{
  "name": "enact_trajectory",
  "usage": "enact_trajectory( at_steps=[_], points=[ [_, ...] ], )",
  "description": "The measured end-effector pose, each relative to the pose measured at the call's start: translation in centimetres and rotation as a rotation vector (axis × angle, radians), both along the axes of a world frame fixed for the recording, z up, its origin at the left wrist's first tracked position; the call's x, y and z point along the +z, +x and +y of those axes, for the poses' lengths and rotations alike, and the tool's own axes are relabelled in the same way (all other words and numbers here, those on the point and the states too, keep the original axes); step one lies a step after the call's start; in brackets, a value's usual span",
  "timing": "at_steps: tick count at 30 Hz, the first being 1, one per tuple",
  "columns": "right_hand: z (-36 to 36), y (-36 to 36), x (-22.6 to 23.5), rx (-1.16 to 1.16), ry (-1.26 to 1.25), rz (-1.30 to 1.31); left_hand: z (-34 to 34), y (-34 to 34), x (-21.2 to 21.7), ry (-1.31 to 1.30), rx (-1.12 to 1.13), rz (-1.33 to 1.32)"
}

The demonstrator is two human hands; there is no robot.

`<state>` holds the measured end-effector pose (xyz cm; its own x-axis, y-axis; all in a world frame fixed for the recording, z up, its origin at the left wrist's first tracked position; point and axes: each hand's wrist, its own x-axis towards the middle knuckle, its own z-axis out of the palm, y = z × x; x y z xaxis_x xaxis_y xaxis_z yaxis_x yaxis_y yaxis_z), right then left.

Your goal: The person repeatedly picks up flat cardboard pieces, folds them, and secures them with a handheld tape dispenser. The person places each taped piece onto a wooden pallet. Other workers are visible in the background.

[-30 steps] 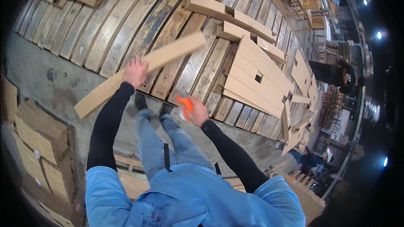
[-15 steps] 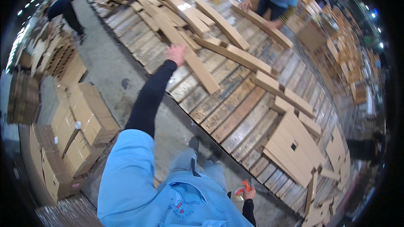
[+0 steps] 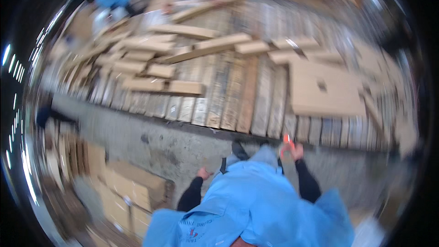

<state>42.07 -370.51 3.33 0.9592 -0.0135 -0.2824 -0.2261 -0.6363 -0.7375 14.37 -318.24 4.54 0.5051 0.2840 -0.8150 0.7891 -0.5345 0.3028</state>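
Right hand (image 3: 297,152) fingers gripping an orange tool (image 3: 287,141); left hand (image 3: 203,173) loosely curled, empty, above concrete floor (image 3: 151,142).

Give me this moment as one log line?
left hand: empty, at side | right hand: holds orange tool | ahead: planks, cardboard sheets | view: blurred

Taking the person's torso as the dial's centre, the left hand (image 3: 203,173) sits at ten o'clock, empty, over the concrete floor (image 3: 151,142). The right hand (image 3: 296,151) sits at one o'clock, gripping a small tool (image 3: 287,141). Stacked cartons (image 3: 123,187) lie at nine o'clock. At twelve, beyond the floor, spreads the plank platform (image 3: 228,96), with loose boards (image 3: 183,87) on its left part and a flat cardboard sheet (image 3: 324,87) on its right.
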Motion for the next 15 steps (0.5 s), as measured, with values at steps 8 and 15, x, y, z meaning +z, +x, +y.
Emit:
enact_trajectory(
  at_steps=[8, 15],
  points=[
    [-4.8, 0.1, 0.3, -0.880, 0.332, 0.319, -2.2, -4.8, 3.6, 0.180, -0.148, -0.062],
    [-12.4, 3.5, -3.8, -1.324, 0.802, 0.286, -1.7, 13.2, 6.4, 0.186, -0.172, -0.211]
  ],
)
